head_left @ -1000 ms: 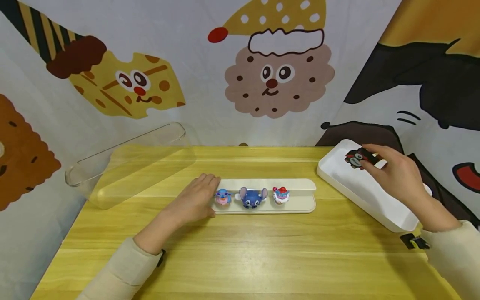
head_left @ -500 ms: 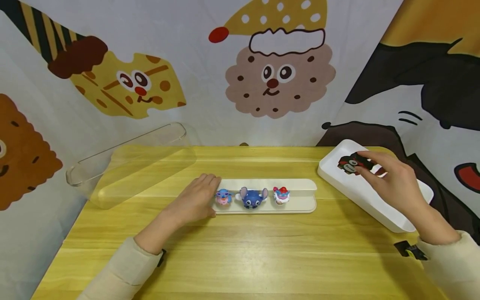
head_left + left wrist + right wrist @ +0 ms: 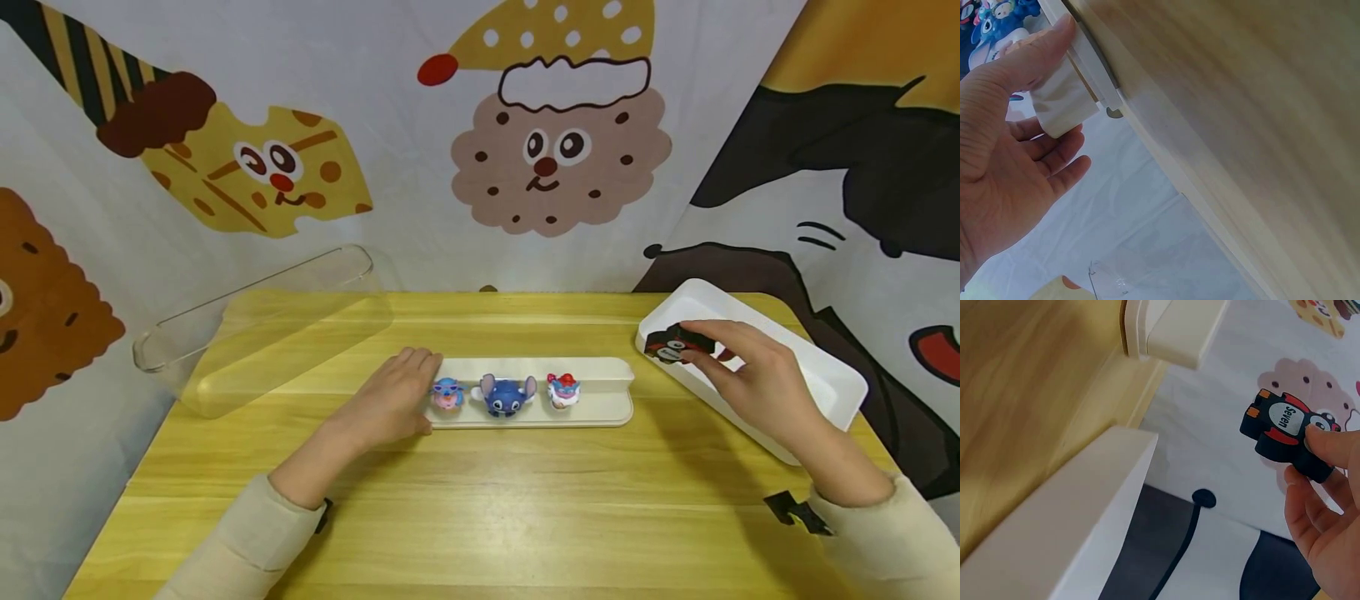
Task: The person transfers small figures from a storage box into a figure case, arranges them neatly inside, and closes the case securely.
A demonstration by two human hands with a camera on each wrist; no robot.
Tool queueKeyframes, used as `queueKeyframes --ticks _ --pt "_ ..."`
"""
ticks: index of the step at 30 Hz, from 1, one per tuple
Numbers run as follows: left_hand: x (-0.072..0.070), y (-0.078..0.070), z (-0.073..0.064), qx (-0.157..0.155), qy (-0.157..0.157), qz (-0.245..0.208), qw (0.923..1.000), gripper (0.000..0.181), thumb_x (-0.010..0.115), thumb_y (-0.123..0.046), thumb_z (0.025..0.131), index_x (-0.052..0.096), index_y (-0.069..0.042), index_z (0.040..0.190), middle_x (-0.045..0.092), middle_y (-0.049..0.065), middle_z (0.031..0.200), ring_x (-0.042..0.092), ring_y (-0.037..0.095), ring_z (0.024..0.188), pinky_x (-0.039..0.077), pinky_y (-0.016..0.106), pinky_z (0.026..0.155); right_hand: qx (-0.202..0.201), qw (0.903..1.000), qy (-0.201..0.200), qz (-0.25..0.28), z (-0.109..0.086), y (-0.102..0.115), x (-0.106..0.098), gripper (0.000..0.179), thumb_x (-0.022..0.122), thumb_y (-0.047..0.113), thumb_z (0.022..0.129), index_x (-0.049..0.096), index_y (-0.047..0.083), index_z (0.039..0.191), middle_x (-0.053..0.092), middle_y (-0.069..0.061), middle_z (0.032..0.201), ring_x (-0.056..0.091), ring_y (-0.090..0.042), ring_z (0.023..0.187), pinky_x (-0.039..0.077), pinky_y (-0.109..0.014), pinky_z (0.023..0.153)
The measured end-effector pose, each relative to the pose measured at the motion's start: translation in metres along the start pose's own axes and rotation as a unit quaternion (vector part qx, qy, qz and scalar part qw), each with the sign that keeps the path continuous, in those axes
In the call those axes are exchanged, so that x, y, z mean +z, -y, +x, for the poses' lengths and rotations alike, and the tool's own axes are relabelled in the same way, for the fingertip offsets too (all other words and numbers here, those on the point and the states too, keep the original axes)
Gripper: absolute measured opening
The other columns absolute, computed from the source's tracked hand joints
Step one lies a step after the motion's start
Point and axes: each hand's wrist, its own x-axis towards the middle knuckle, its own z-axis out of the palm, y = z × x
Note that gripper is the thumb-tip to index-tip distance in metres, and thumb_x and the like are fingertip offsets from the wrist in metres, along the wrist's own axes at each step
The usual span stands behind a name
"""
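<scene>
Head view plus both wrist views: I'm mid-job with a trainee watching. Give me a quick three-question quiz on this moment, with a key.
1. Multiple choice: how many figures sit in a row on the cream base?
A) two
B) three
C) four

2. True or false: the clear case lies apart from the cream base.

3. Short answer: what word can you read on the black and red piece in the right hand?

Key:
1. B. All three show in the head view, beside the left hand, which grips one end of the base.
2. True. A stretch of table shows between them.
3. "Seven", readable in the right wrist view.
</scene>
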Motion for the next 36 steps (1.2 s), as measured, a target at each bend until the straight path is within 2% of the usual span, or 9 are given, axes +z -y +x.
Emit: queueKeyframes --ticks 6,13,19,24,26,28,31,33,36 --pt "0.0 0.0 0.0 0.001 0.0 0.005 1.0 0.103 0.099 -0.022 0.07 0.043 0.006 0.152 0.055 0.02 0.144 0.05 0.035 0.134 0.037 0.049 0.122 0.003 0.9996 0.029 -0.008 0.0 0.009 0.005 0.06 0.053 0.057 0.104 0.076 0.003 0.12 0.077 -0.011 0.109 0.06 0.001 0.095 0.046 -0.005 0.075" --pt "0.0 0.0 0.0 0.004 -0.004 0.003 1.0 0.103 0.099 -0.021 0.069 0.044 0.007 0.151 0.055 0.021 0.143 0.05 0.036 0.134 0.037 0.05 0.121 -0.024 0.9996 0.005 0.014 -0.004 0.012 0.02 0.057 0.054 0.056 0.104 0.077 0.005 0.115 0.078 -0.008 0.107 0.064 -0.011 0.087 0.049 -0.01 0.07" --pt "0.0 0.0 0.0 0.004 -0.003 0.001 1.0 0.103 0.099 -0.021 0.07 0.043 0.007 0.152 0.055 0.021 0.144 0.049 0.036 0.136 0.037 0.05 0.122 -0.033 0.9989 0.024 0.022 -0.007 0.017 0.027 0.053 0.054 0.052 0.105 0.077 0.007 0.117 0.078 -0.007 0.107 0.065 -0.013 0.084 0.049 -0.015 0.062" --pt "0.0 0.001 0.0 0.005 -0.003 0.002 1.0 0.103 0.099 -0.021 0.07 0.043 0.007 0.152 0.055 0.021 0.144 0.05 0.035 0.135 0.037 0.05 0.122 -0.031 0.9981 0.043 0.033 -0.008 0.021 0.032 0.05 0.054 0.05 0.106 0.077 0.008 0.119 0.078 -0.006 0.108 0.067 -0.016 0.089 0.048 -0.016 0.063" --pt "0.0 0.001 0.0 0.005 -0.003 0.002 1.0 0.103 0.099 -0.021 0.07 0.043 0.007 0.152 0.055 0.021 0.144 0.05 0.035 0.135 0.037 0.049 0.122 -0.03 0.9975 0.052 0.037 -0.01 0.022 0.033 0.046 0.056 0.046 0.105 0.077 0.008 0.119 0.078 -0.006 0.109 0.068 -0.017 0.091 0.047 -0.017 0.064" --pt "0.0 0.001 0.0 0.005 -0.003 0.001 1.0 0.103 0.099 -0.021 0.07 0.043 0.007 0.152 0.055 0.021 0.144 0.05 0.035 0.135 0.037 0.049 0.122 -0.031 0.997 0.059 0.04 -0.011 0.023 0.035 0.031 0.071 0.032 0.101 0.077 0.008 0.12 0.078 -0.006 0.108 0.069 -0.018 0.092 0.048 -0.018 0.065" --pt "0.0 0.001 0.0 0.004 -0.003 0.001 1.0 0.103 0.099 -0.022 0.07 0.043 0.007 0.152 0.055 0.021 0.144 0.05 0.035 0.135 0.037 0.05 0.122 -0.035 0.9961 0.07 0.041 -0.012 0.023 0.038 0.029 0.079 0.019 0.094 0.076 0.008 0.121 0.077 -0.005 0.107 0.069 -0.018 0.089 0.049 -0.019 0.065" --pt "0.0 0.001 0.0 0.003 -0.003 0.001 1.0 0.103 0.099 -0.022 0.07 0.043 0.006 0.152 0.055 0.02 0.144 0.049 0.035 0.135 0.037 0.05 0.121 -0.04 0.9957 0.074 0.039 -0.012 0.023 0.04 0.029 0.077 0.024 0.097 0.076 0.008 0.12 0.077 -0.005 0.106 0.069 -0.018 0.088 0.051 -0.019 0.066" --pt "0.0 0.001 0.0 0.004 -0.004 0.002 1.0 0.102 0.099 -0.022 0.07 0.044 0.006 0.151 0.055 0.02 0.143 0.05 0.035 0.135 0.038 0.05 0.121 -0.049 0.9946 0.083 0.038 -0.012 0.023 0.045 0.047 0.053 0.047 0.105 0.076 0.008 0.119 0.077 -0.004 0.106 0.07 -0.019 0.09 0.052 -0.015 0.074"
